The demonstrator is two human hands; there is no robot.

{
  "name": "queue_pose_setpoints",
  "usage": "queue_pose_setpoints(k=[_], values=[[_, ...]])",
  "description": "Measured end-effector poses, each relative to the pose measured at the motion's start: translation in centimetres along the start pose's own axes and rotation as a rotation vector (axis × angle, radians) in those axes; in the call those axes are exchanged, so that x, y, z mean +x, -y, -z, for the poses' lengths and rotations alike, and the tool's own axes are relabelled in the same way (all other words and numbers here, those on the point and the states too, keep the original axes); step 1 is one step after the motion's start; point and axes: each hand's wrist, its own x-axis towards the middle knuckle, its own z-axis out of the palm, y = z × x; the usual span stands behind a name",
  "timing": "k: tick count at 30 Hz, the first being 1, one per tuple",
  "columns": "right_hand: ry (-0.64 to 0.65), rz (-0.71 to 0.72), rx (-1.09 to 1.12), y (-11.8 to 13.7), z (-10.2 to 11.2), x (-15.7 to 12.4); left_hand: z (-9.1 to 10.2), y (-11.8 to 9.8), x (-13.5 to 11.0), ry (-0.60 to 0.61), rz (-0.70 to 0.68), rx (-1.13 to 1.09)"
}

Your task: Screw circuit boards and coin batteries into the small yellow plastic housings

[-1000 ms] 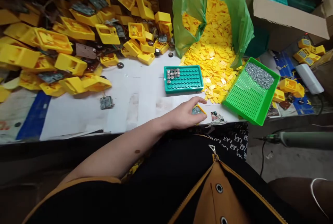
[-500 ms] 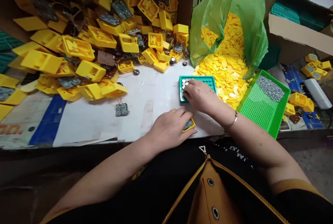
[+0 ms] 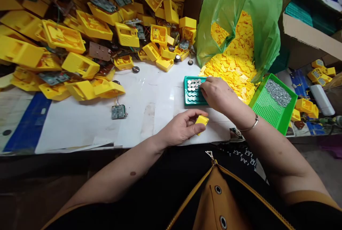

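The small yellow case (image 3: pixel 202 120) is being held right of and below the frame's centre, pinched between the thumb and fingers of the left hand (image 3: pixel 184 126), presumably for steadiness. Just above it, the right hand (image 3: pixel 219 94) is being held at the right part of a teal tray (image 3: pixel 192 103), its fingers bent close together; whether anything is being gripped is being hidden by them. Silver discs (image 3: pixel 193 84) are being held in rows by the tray, likely being placed so near for a short reach. Small metal pieces (image 3: pixel 278 92) are being contained in a green basket (image 3: pixel 268 114) at the right, apparently against scattering. Flat yellow pieces (image 3: pixel 232 69) are being piled around a green bag's (image 3: pixel 205 32) mouth, upper right. Yellow casings (image 3: pixel 80 67) are being heaped on the counter (image 3: pixel 133 96), upper left.
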Motion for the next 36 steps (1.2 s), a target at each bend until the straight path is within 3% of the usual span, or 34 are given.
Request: queue_pose_setpoints(k=[4,7,10,13,15,19,25,32,36], values=[[-0.026,-0.051,0.012,0.0,-0.2,0.3,0.3,0.3,-0.1,-0.038,0.026,-0.111],[-0.105,-0.16,0.17,-0.1,0.1,-0.4,0.3,0.4,-0.2,-0.128,-0.011,-0.22],[-0.148,-0.319,0.568,0.2,1.1,-2.4,0.5,0.5,-0.2,-0.185,-0.014,-0.378],[0.006,-0.422,1.042,1.1,1.9,-4.7,0.8,0.5,-0.2,-0.175,-0.015,-0.482],[0.104,-0.435,1.222,1.8,1.9,-5.5,0.8,0.5,-0.1,-0.179,-0.024,-0.507],[0.14,-0.46,1.242,3.0,1.3,-5.6,0.6,0.8,0.1,-0.203,-0.071,-0.502],[-0.023,-0.527,1.174,4.2,0.3,-5.3,0.5,1.5,0.4,-0.25,-0.13,-0.366],[-0.205,-0.609,1.512,4.3,-0.8,-5.9,0.6,0.7,0.3,-0.247,-0.06,-0.462],[-0.197,-0.553,1.566,4.0,-0.5,-5.9,0.5,0.8,0.2,-0.233,-0.069,-0.452]])
